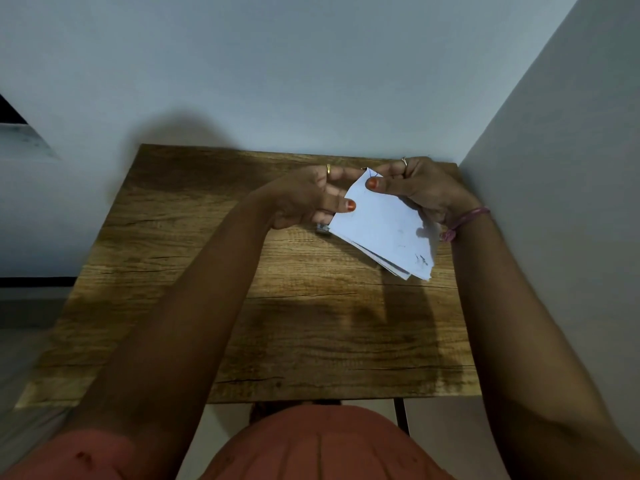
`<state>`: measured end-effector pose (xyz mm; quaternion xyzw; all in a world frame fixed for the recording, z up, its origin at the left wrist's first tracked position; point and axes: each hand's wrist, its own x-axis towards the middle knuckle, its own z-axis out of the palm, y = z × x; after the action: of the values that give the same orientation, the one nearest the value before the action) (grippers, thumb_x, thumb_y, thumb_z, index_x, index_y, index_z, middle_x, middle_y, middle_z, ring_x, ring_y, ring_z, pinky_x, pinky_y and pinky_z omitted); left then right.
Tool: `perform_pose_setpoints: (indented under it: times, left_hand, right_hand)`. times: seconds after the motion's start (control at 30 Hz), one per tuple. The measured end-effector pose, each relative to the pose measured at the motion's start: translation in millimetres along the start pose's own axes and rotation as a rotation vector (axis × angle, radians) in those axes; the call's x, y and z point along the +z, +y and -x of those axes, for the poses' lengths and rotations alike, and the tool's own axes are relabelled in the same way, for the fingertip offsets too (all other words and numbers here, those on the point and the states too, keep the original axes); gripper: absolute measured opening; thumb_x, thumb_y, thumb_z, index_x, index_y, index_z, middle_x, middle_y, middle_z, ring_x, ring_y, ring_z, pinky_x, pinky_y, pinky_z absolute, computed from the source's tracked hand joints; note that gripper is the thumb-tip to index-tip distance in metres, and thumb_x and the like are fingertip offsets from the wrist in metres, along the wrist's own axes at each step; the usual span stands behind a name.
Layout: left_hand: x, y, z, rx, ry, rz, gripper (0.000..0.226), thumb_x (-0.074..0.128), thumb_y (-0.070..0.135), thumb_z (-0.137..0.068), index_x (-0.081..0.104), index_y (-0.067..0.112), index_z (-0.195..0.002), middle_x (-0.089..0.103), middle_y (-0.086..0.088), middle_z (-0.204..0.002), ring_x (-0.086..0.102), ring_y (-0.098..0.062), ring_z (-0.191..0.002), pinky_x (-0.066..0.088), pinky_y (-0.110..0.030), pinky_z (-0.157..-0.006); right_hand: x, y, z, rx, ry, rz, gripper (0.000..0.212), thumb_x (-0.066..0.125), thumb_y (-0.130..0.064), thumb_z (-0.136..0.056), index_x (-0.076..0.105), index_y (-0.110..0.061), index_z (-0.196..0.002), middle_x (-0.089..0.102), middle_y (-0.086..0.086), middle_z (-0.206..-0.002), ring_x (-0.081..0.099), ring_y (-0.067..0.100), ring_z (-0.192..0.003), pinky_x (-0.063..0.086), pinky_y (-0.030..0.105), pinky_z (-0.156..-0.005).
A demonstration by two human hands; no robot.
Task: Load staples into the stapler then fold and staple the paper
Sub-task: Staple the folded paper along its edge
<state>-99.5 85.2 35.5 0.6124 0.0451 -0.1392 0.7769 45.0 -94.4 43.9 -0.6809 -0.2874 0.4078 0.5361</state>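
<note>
A folded white paper (381, 226) with several layers is held above the far right part of the wooden table (214, 306). My right hand (422, 188) pinches its top corner with the thumb on top. My left hand (308, 197) grips the paper's left edge with the thumb pressing down. A small metallic piece of the stapler (322, 229) peeks out under my left hand beside the paper; the rest of it is hidden, and I cannot tell if the hand holds it.
The table stands against a pale wall at the back and another wall (554, 168) close on the right. Floor shows to the left. My orange-clad lap (311, 445) sits at the table's near edge.
</note>
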Motion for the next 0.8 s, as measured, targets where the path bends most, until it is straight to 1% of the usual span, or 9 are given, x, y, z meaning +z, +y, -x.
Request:
perform_pose_setpoints:
  times: [0.13, 0.33, 0.4, 0.5, 0.57, 0.63, 0.67, 0.73, 0.8]
  left_hand:
    - [2.0, 2.7, -1.1, -0.004, 0.039, -0.006, 0.052, 0.064, -0.007, -0.083, 0.054, 0.016, -0.129, 0.070, -0.014, -0.111, 0.068, -0.027, -0.102, 0.059, -0.032, -0.073]
    - [1.4, 6.8, 2.3, 0.001, 0.051, -0.055, 0.056, 0.064, -0.011, -0.080, 0.054, 0.014, -0.129, 0.073, -0.011, -0.104, 0.071, -0.023, -0.093, 0.057, -0.027, -0.065]
    - [0.6, 7.8, 3.1, 0.005, 0.055, -0.063, 0.056, 0.064, -0.011, -0.080, 0.054, 0.014, -0.128, 0.074, -0.010, -0.102, 0.071, -0.023, -0.093, 0.057, -0.028, -0.065]
    - [0.5, 8.5, 3.9, 0.010, 0.055, -0.059, 0.054, 0.063, -0.011, -0.080, 0.054, 0.016, -0.126, 0.074, -0.009, -0.102, 0.071, -0.022, -0.092, 0.057, -0.026, -0.063]
    - [1.1, 7.9, 3.6, 0.009, 0.056, -0.051, 0.056, 0.063, -0.012, -0.080, 0.053, 0.015, -0.129, 0.073, -0.011, -0.105, 0.071, -0.023, -0.092, 0.057, -0.025, -0.062]
    - [1.6, 7.3, 3.2, 0.007, 0.049, -0.054, 0.056, 0.063, -0.011, -0.081, 0.053, 0.015, -0.128, 0.073, -0.011, -0.105, 0.071, -0.022, -0.091, 0.057, -0.025, -0.061]
    - [1.3, 6.9, 3.0, 0.008, 0.043, -0.064, 0.054, 0.062, -0.011, -0.081, 0.054, 0.018, -0.126, 0.073, -0.010, -0.105, 0.071, -0.022, -0.092, 0.059, -0.028, -0.063]
    - [1.0, 5.9, 2.9, 0.006, 0.034, -0.091, 0.052, 0.063, -0.009, -0.082, 0.055, 0.020, -0.124, 0.072, -0.010, -0.107, 0.070, -0.024, -0.094, 0.060, -0.036, -0.075]
    - [0.3, 5.1, 3.9, -0.001, 0.035, -0.111, 0.054, 0.064, -0.007, -0.082, 0.051, 0.018, -0.128, 0.071, -0.012, -0.109, 0.069, -0.025, -0.095, 0.055, -0.038, -0.082]
  right_hand:
    - [-1.8, -3.8, -1.0, 0.010, -0.009, 0.006, 0.031, 0.078, -0.023, -0.070, 0.076, -0.012, -0.099, 0.075, 0.013, -0.097, 0.073, 0.023, -0.083, 0.059, 0.030, -0.068]
    - [-0.8, -7.9, -2.9, -0.004, -0.008, 0.083, 0.037, 0.079, -0.023, -0.070, 0.073, -0.010, -0.104, 0.074, 0.014, -0.099, 0.072, 0.026, -0.086, 0.060, 0.036, -0.076]
    - [0.0, -10.4, -2.8, 0.004, -0.014, 0.091, 0.037, 0.078, -0.025, -0.071, 0.073, -0.009, -0.104, 0.075, 0.013, -0.097, 0.073, 0.025, -0.084, 0.060, 0.034, -0.071]
    - [2.5, -12.3, -2.2, 0.009, 0.020, 0.075, 0.035, 0.075, -0.033, -0.077, 0.072, -0.003, -0.096, 0.075, 0.009, -0.082, 0.070, 0.019, -0.068, 0.056, 0.027, -0.059]
    - [5.1, -12.5, -2.5, 0.007, 0.052, 0.082, 0.041, 0.074, -0.037, -0.077, 0.071, 0.000, -0.095, 0.073, 0.008, -0.078, 0.067, 0.017, -0.064, 0.055, 0.025, -0.058]
    - [6.8, -11.9, -3.5, 0.015, 0.065, 0.073, 0.048, 0.075, -0.040, -0.074, 0.070, 0.002, -0.096, 0.073, 0.008, -0.080, 0.068, 0.017, -0.066, 0.055, 0.025, -0.060]
    - [7.8, -11.8, -3.6, 0.021, 0.067, 0.065, 0.048, 0.076, -0.040, -0.073, 0.070, 0.002, -0.096, 0.074, 0.009, -0.082, 0.068, 0.017, -0.067, 0.055, 0.026, -0.062]
    - [8.4, -10.2, -4.1, 0.036, 0.059, 0.049, 0.046, 0.077, -0.040, -0.072, 0.071, 0.000, -0.095, 0.074, 0.011, -0.085, 0.069, 0.019, -0.070, 0.056, 0.029, -0.065]
    - [9.8, -8.9, -3.5, 0.046, 0.045, 0.035, 0.030, 0.077, -0.037, -0.075, 0.075, -0.009, -0.084, 0.074, 0.008, -0.078, 0.069, 0.018, -0.065, 0.055, 0.027, -0.060]
